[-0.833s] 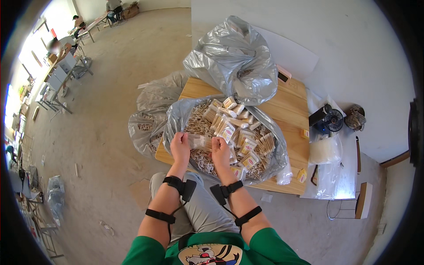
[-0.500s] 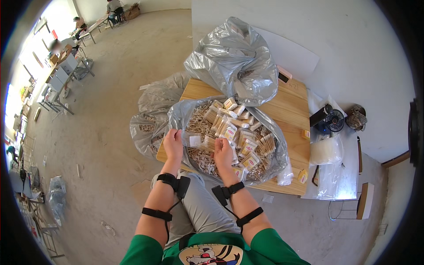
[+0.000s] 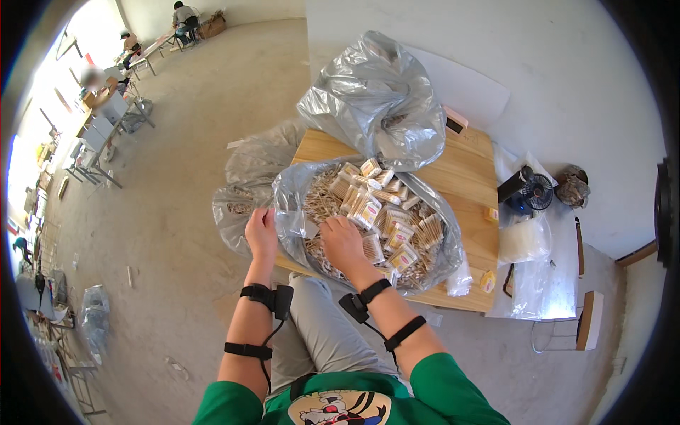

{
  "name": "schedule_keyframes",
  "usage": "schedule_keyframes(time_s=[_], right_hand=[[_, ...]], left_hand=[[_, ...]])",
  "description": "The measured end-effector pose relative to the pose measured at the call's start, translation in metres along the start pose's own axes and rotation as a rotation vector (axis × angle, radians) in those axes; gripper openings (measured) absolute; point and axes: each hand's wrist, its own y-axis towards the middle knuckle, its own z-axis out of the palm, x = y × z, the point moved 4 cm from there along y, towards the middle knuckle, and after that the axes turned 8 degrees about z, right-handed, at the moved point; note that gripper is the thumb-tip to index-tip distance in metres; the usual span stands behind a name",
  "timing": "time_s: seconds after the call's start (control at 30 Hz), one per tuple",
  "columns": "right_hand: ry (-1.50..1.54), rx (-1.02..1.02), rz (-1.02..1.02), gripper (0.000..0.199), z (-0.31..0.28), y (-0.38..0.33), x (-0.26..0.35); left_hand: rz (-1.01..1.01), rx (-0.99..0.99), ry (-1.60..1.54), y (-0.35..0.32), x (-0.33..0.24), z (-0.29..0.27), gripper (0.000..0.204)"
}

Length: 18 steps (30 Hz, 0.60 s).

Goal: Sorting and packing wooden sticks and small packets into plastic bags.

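Left hand pinches the near rim of the open plastic bag at the surface's front edge; right hand, fingers loosely curled, rests among swab packets inside. Bare wood lies beyond.

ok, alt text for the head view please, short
Seen from above, a seated person's left hand holds the edge of an open grey plastic bag full of thin wooden sticks and small clear stick packets on a light wooden table; the right hand rests in the sticks. A second crumpled grey bag sits behind.
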Motion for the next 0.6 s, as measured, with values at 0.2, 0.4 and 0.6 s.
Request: schedule_keyframes(time_s=[0.2,0.4,0.6], right_hand=[[-0.123,0.090,-0.023,0.019,0.036,0.010,0.000],[-0.140,-0.103,0.071,0.013,0.037,0.008,0.011],[0.267,-0.100,0.275,0.008,0.034,0.008,0.005]], left_hand=[[-0.102,-0.139,-0.207,-0.012,0.012,-0.012,0.020],[-0.158,-0.170,-0.174,-0.020,0.013,-0.017,0.020],[-0.226,-0.183,-0.357,-0.028,0.015,-0.017,0.022]])
